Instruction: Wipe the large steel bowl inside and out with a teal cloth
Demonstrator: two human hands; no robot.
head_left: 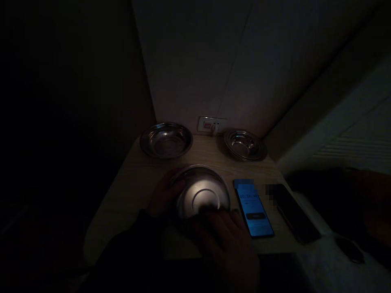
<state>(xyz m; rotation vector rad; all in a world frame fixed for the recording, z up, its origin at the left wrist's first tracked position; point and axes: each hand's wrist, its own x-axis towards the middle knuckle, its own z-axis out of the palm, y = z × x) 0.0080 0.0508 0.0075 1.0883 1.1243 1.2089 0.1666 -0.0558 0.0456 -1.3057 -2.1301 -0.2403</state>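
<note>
A shiny metal bowl (pixel 200 193) is tilted over the table's front half, its round base turned up toward me. My left hand (pixel 166 193) grips its left rim, with the thumb on the outside of the bowl. My right hand (pixel 226 240) lies against the near part of the base, fingers bent and close together. Something dark shows by those fingertips, but the dim light hides what it is. Just right of the bowl lies a phone (pixel 255 213) with a lit blue screen showing a timer.
On the pale wooden table (pixel 122 195), a wide metal bowl (pixel 166 142) stands at the back left and stacked metal bowls (pixel 244 146) at the back right. A wall socket (pixel 211 125) holds a plug. A dark oblong object (pixel 296 215) lies at the right edge.
</note>
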